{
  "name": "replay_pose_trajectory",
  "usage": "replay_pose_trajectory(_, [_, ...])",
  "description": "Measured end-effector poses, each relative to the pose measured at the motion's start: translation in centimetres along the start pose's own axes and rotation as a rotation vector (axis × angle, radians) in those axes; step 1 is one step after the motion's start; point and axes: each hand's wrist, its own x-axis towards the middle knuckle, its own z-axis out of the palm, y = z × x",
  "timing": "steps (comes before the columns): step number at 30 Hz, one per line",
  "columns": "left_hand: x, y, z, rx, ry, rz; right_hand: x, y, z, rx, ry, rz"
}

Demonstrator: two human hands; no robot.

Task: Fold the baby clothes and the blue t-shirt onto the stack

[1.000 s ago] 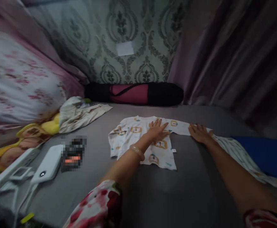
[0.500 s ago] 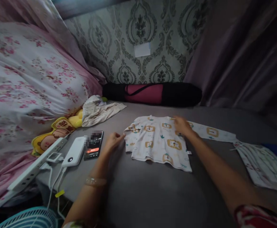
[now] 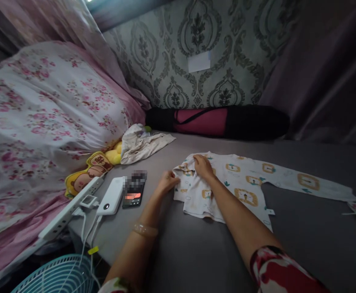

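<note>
A small white long-sleeved shirt point(image 3: 227, 183) with tan lion faces and green leaf prints lies spread on the grey bed surface. Its right-hand sleeve stretches out flat, while the left-hand sleeve is folded in over the body. My left hand point(image 3: 167, 182) pinches the folded sleeve at the shirt's left edge. Fingers curled, my right hand point(image 3: 204, 167) grips the cloth near the left shoulder; its fingertips are partly hidden. My right forearm passes over the front of the shirt.
Left of my hands lie a phone point(image 3: 134, 190), a white power bank point(image 3: 112, 196) and a power strip point(image 3: 74, 207) with cables. Crumpled cloth point(image 3: 141, 146) and a yellow plush point(image 3: 88, 173) sit behind them. A long black-and-pink bag point(image 3: 202, 122) lies along the wall.
My right hand has moved left from the shirt's right shoulder to its left shoulder. My left hand stays at the left edge. The camera view has turned left.
</note>
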Motion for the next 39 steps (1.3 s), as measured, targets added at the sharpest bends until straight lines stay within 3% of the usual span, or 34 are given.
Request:
replay_pose_trajectory(2, [0.8, 0.6, -1.1, 0.069, 0.059, 0.072, -0.1, 0.3, 0.2, 0.022, 0.022, -0.006])
replay_pose_trajectory(7, [2.9, 1.2, -4.4, 0.444, 0.459, 0.414, 0.0, 0.5, 0.9, 0.112, 0.083, -0.020])
replay_pose_trajectory(9, [3.5, 0.5, -5.1, 0.579, 0.529, 0.536, 0.1, 0.7, 1.0, 0.128, 0.115, -0.043])
replay_pose_trajectory(11, [3.8, -0.8, -5.1, 0.671, 0.476, 0.594, 0.0, 0.8, 1.1, 0.128, 0.131, -0.055])
replay_pose_trajectory(13, [4.1, -2.5, -4.7, 0.722, 0.327, 0.599, 0.0, 0.8, 1.2, 0.121, 0.135, -0.056])
replay_pose_trajectory(17, [5.4, -5.3, -4.7, 0.617, 0.070, 0.520, -0.1, 0.7, 1.1, 0.114, 0.131, -0.051])
replay_pose_trajectory(19, [6.7, -5.7, -5.5, 0.465, 0.103, 0.452, -0.2, 0.7, 1.0, 0.109, 0.121, -0.050])
replay_pose_trajectory(23, [9.4, -5.6, -8.0, 0.272, 0.285, 0.231, -0.2, 0.7, 0.9, 0.109, 0.113, -0.053])
replay_pose_trajectory(26, [10.7, -5.6, -9.2, 0.288, 0.145, 0.115, -0.1, 0.7, 1.0, 0.111, 0.115, -0.065])
replay_pose_trajectory(30, [11.3, -5.7, -9.0, 0.307, -0.005, 0.115, -0.1, 0.7, 1.1, 0.101, 0.118, -0.067])
replay_pose_trajectory(39, [11.0, -5.1, -9.1, 0.324, -0.030, 0.087, -0.4, 0.2, 0.6, -0.027, 0.042, -0.066])
